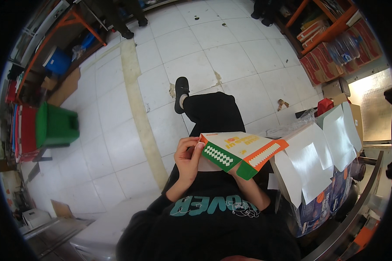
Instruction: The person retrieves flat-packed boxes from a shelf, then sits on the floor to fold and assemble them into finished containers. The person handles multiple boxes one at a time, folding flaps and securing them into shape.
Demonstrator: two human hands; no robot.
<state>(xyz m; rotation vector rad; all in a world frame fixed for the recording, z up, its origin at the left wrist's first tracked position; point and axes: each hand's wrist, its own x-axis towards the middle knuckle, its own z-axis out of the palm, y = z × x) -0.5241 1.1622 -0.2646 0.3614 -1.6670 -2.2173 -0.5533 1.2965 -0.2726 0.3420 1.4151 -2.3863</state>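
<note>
A partly folded cardboard carton point(244, 145), white with green and orange edge flaps, is held above my lap. White diamond patterns run along its green flap point(220, 157) and orange flap. My left hand point(189, 158) pinches the carton's left corner between thumb and fingers. Under the carton's near side goes my right hand point(241, 175); only its wrist side shows, and its fingers are hidden behind the card. Right of my lap, several flat white card sheets point(305, 152) lie over a dark blue printed package point(320, 204).
A green bin point(56, 125) stands on the tiled floor at left, with a blue bucket point(57, 61) beyond it. Orange shelving point(320, 35) and red cartons point(320, 65) are at far right. Other people's legs point(119, 17) show at the top. A metal rail point(357, 209) curves at near right.
</note>
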